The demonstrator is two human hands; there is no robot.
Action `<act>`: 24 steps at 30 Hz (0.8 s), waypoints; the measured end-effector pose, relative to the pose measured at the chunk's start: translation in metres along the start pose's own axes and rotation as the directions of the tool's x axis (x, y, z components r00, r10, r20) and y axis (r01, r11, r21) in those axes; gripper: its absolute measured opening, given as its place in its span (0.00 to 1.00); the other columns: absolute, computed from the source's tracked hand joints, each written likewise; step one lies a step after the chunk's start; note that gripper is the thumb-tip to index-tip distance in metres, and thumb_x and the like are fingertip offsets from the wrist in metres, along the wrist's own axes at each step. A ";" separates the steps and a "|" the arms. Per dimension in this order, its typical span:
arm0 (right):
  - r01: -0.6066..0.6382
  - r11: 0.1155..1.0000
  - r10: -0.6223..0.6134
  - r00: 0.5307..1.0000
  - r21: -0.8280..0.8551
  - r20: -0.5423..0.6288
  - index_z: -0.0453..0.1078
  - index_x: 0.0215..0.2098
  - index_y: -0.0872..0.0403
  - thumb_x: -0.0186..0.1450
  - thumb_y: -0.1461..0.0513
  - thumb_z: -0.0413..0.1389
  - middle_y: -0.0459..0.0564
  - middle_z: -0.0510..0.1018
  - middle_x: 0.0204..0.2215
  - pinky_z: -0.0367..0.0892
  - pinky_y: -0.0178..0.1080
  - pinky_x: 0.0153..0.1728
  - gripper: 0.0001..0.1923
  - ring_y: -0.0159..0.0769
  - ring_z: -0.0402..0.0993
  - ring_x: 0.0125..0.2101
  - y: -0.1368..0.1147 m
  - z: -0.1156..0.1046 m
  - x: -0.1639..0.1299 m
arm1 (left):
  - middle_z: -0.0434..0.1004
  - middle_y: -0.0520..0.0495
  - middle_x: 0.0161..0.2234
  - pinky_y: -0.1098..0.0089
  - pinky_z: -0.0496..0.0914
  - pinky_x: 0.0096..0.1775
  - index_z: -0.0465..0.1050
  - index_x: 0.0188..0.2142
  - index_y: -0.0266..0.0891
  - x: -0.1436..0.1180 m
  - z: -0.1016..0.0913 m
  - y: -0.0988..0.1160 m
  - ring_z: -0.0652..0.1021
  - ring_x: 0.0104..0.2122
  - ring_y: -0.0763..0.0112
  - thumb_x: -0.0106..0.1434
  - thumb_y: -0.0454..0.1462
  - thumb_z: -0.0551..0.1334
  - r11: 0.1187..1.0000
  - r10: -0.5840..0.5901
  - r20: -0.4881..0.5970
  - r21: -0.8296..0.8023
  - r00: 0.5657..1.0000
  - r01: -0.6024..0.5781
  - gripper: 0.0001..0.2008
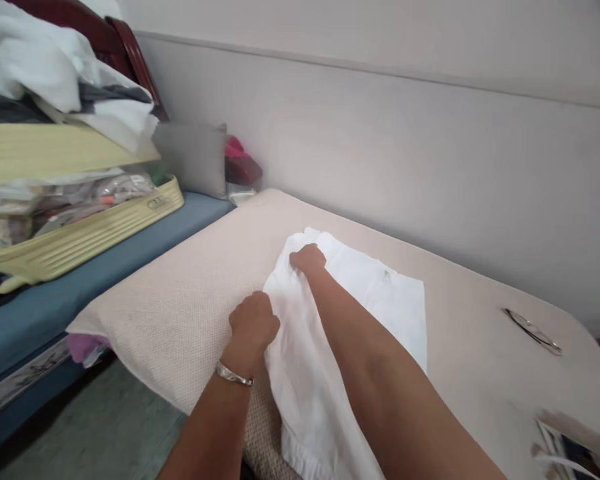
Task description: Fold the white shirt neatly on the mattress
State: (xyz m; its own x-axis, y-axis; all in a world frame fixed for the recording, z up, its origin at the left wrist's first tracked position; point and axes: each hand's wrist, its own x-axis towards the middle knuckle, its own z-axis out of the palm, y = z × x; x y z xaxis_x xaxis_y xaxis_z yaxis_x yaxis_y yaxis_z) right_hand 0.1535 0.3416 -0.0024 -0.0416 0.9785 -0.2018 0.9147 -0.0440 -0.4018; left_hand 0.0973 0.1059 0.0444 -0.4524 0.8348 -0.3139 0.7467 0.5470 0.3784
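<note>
Head view: left hand (253, 323) closed, pinching the near edge of the white garment (350, 333); right hand (307, 259) closed on its far corner. Grips apart likely keep the cloth taut, flat on the beige mattress (180, 293) beneath both hands.

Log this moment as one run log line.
left hand: grips white garment edge | right hand: grips garment further up | garment: on beige mattress | bracelet: left wrist
</note>
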 end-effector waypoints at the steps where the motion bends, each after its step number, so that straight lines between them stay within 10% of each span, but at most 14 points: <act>1: 0.004 1.000 -0.004 1.000 0.019 0.000 0.68 0.54 0.65 0.59 0.60 0.62 0.68 0.76 0.46 0.70 0.46 0.48 0.27 0.53 0.75 0.50 0.000 0.002 0.004 | 0.77 0.35 0.42 0.60 0.68 0.38 0.70 0.41 0.36 -0.002 -0.002 0.006 0.79 0.42 0.51 0.58 0.30 0.57 0.999 0.020 -0.028 -0.026 0.999 -0.020 0.11; 9: -0.019 0.976 0.046 0.991 0.216 -0.125 0.73 0.41 0.60 0.64 0.63 0.54 0.57 0.79 0.29 0.71 0.37 0.28 0.11 0.39 0.77 0.26 0.082 -0.033 0.006 | 0.76 0.47 0.34 0.66 0.64 0.34 0.68 0.37 0.41 -0.038 0.006 0.041 0.74 0.33 0.65 0.61 0.34 0.56 0.835 0.499 0.022 -0.282 0.867 -0.473 0.05; 15: -0.100 0.979 0.139 0.965 0.176 -0.222 0.72 0.41 0.59 0.60 0.66 0.54 0.57 0.79 0.31 0.70 0.37 0.28 0.11 0.42 0.78 0.31 0.158 -0.041 -0.018 | 0.78 0.41 0.39 0.66 0.66 0.33 0.70 0.40 0.39 -0.060 0.030 0.054 0.78 0.36 0.59 0.57 0.33 0.60 0.784 0.600 0.361 -0.088 0.714 -0.614 0.09; 18: -0.137 0.985 0.159 0.956 0.104 -0.246 0.72 0.43 0.59 0.60 0.65 0.56 0.60 0.79 0.33 0.71 0.40 0.34 0.13 0.48 0.78 0.38 0.166 -0.041 -0.025 | 0.79 0.37 0.43 0.64 0.70 0.36 0.72 0.40 0.38 -0.065 0.039 0.060 0.79 0.40 0.55 0.55 0.33 0.62 0.765 0.568 0.502 -0.029 0.652 -0.644 0.11; 24: 0.029 0.997 -0.049 0.948 -0.070 -0.313 0.65 0.54 0.59 0.67 0.60 0.53 0.68 0.72 0.53 0.65 0.50 0.51 0.18 0.54 0.70 0.55 0.127 -0.048 -0.032 | 0.79 0.35 0.47 0.61 0.73 0.42 0.74 0.44 0.35 -0.068 0.045 0.065 0.80 0.44 0.52 0.57 0.36 0.64 0.788 0.532 0.519 -0.014 0.669 -0.616 0.14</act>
State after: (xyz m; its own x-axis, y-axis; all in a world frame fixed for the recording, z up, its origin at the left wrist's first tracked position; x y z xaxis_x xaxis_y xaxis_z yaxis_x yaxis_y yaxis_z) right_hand 0.2902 0.3141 -0.0038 0.0412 0.9933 0.1081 0.9389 -0.0015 -0.3442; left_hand 0.1991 0.0816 0.0509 0.3479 0.8165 -0.4608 0.8600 -0.0822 0.5036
